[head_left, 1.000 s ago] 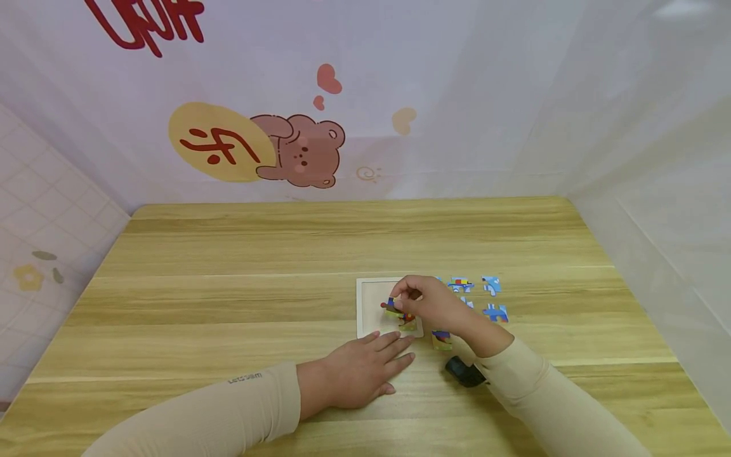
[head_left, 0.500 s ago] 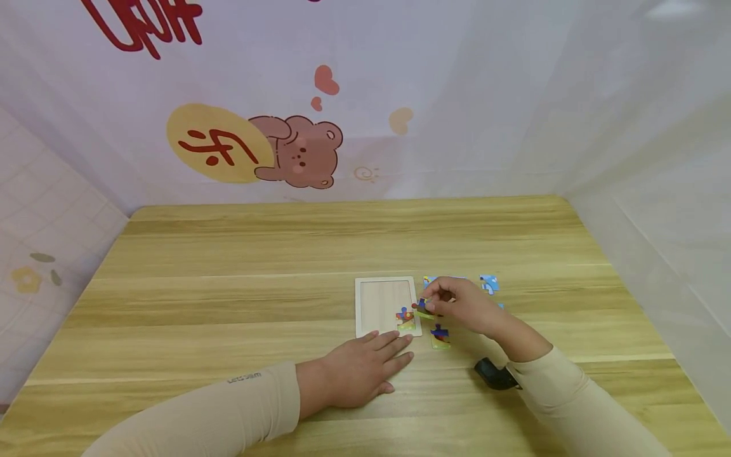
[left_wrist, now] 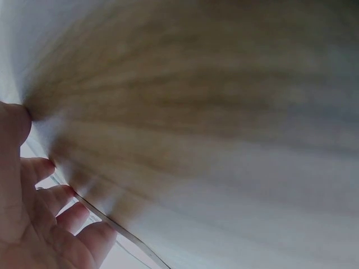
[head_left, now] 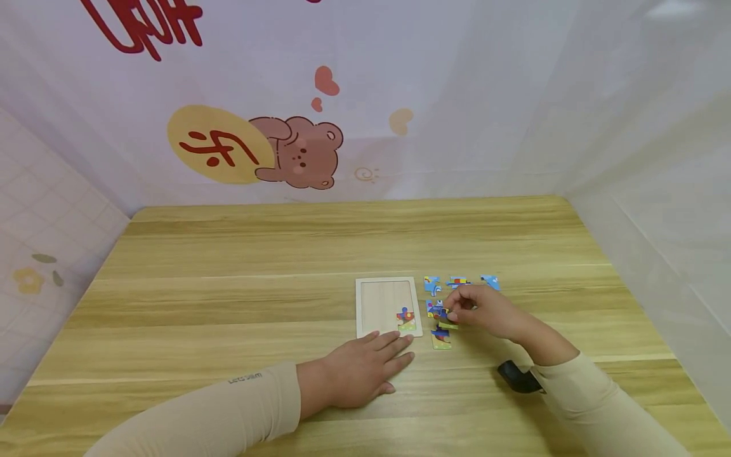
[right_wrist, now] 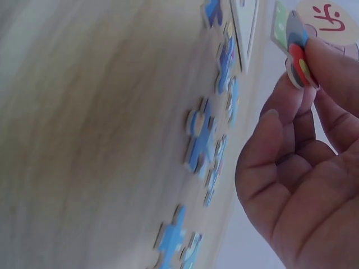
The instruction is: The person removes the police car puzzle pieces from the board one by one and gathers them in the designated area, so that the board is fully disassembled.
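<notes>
My left hand (head_left: 360,373) lies palm down with its fingers spread, fingertips at the near rim of a pale wooden puzzle tray (head_left: 359,311). In the tray's near right corner sits a red, blue and green puzzle piece (head_left: 407,321). Just right of the tray, my right hand (head_left: 488,312) pinches another jigsaw piece (right_wrist: 299,64) between thumb and fingers, raised above the table in the right wrist view. That piece shows red, yellow, blue and green, and is partly hidden in the head view. In the left wrist view, the left fingers (left_wrist: 67,224) touch the tray's edge.
Several loose puzzle pieces lie right of the tray, among them a yellow-green one (head_left: 441,341) and a blue corner one (head_left: 490,282). Some are hidden under the right hand. A black device (head_left: 518,377) is at the right wrist. White printed curtains (head_left: 485,127) border the wooden table (head_left: 257,247).
My right hand has moved right, from over the tray to above the loose pieces, still pinching its puzzle piece. The tray is now uncovered. My left hand has stayed in place.
</notes>
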{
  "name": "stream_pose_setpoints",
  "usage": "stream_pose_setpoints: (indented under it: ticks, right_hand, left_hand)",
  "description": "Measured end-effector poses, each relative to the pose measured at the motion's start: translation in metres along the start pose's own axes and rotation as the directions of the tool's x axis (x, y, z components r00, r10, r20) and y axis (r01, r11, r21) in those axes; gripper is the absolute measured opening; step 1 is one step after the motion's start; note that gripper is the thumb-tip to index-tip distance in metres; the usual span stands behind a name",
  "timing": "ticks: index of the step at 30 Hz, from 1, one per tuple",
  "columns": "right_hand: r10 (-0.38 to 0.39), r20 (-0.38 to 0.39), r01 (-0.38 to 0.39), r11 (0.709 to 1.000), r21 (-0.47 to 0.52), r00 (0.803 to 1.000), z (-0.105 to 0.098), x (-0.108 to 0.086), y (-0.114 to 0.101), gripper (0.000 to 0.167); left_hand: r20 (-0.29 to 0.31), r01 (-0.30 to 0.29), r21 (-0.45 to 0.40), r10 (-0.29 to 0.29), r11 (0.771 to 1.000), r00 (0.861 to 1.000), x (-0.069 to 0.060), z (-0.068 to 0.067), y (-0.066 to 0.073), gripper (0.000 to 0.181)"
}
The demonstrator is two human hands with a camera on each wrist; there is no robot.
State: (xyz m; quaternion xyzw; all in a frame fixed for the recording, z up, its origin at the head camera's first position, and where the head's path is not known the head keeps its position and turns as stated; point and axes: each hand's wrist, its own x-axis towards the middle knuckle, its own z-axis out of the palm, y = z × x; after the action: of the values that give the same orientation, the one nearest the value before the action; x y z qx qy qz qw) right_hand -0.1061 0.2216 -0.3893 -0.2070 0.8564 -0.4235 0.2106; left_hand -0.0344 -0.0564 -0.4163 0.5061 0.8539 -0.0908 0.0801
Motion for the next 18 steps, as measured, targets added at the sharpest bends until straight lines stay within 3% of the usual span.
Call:
stream_pose_setpoints:
  ticks: [18]
  right_hand:
    - [0.030,0.086,-0.026,0.999,-0.040,0.996,-0.009,-0.016,0.020,0.005]
  left_hand:
    - [-0.004,-0.001,0.030,0.001,1.000,1.000,0.001,0.000,0.000,0.056]
